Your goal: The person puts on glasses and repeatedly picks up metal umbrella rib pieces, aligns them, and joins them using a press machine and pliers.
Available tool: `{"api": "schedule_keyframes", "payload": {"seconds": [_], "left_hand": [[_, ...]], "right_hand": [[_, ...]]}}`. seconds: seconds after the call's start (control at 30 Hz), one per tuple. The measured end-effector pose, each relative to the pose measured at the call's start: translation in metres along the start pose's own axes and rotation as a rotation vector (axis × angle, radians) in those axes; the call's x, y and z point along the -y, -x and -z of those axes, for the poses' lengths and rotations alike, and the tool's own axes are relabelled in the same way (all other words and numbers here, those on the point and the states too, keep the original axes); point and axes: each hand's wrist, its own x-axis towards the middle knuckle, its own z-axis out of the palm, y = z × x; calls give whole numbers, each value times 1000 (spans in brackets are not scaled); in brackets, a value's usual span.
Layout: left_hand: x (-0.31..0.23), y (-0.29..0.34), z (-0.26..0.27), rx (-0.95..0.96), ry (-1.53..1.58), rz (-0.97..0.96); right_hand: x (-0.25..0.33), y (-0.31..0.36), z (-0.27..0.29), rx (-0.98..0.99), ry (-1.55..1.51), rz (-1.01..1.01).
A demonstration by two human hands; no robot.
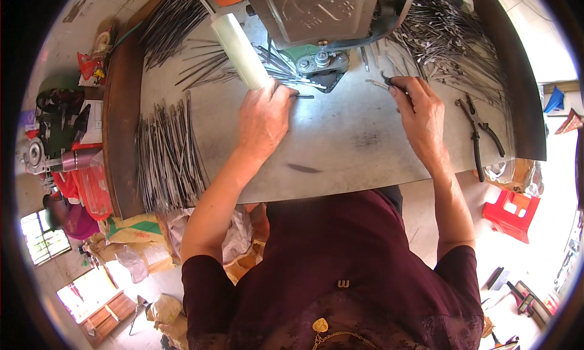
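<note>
My left hand (263, 120) is closed, with a short dark metal strip (305, 97) sticking out from its fingertips to the right. Just above its knuckles is the lower end of a pale cylinder (239, 50) on a thin rod. My right hand (420, 109) pinches a small dark hooked piece (385, 78) between thumb and fingers; its exact kind I cannot make out. A thin light-coloured strip (375, 82) lies beside that piece. Between my hands, toward the far side, sits the machine's lower block (322, 63) with a round bolt, lit brightly.
The machine's big metal head (313, 9) overhangs the metal tabletop (347, 149). Bundled thin metal strips (167, 158) lie at left, more strips (176, 24) far left, and a tangled heap (447, 42) far right. Black-handled pliers (477, 131) rest near the right edge. A red stool (511, 215) stands beyond.
</note>
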Motion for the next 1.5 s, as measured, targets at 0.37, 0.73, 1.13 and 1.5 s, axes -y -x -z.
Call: {"api": "schedule_keyframes", "payload": {"seconds": [0.37,0.73,1.13,1.5], "left_hand": [[5,3,-8,-84,95,-38],[-18,-42,-2,-39,1363,715],[-25,-48,-8,-14,1608,829],[-22,-46,-5,44,1663,861]], "right_hand": [[8,26,2,321,-516,-377],[49,-1,-15,197,-324,-95],[68,-23,-38,172,-758,-355],[68,-20,-39,160,-745,-317]]}}
